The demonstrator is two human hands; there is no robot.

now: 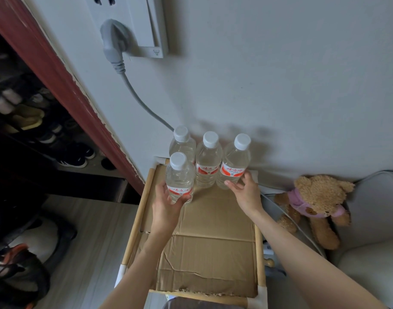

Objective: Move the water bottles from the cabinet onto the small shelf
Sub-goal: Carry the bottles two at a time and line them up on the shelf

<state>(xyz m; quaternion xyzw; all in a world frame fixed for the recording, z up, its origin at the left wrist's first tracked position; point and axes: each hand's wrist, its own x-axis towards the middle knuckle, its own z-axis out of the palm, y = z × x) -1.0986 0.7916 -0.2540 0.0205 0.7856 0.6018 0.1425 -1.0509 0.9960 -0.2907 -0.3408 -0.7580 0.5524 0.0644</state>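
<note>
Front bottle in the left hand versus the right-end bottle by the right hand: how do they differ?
The front bottle stands alone, nearer the person; the right-end bottle stands in the back row by the wall. The left hand grips the front bottle; the right hand only touches the right-end bottle's base with loose fingers. Both are clear, white-capped, red-labelled, and upright on the shelf's cardboard.
</note>
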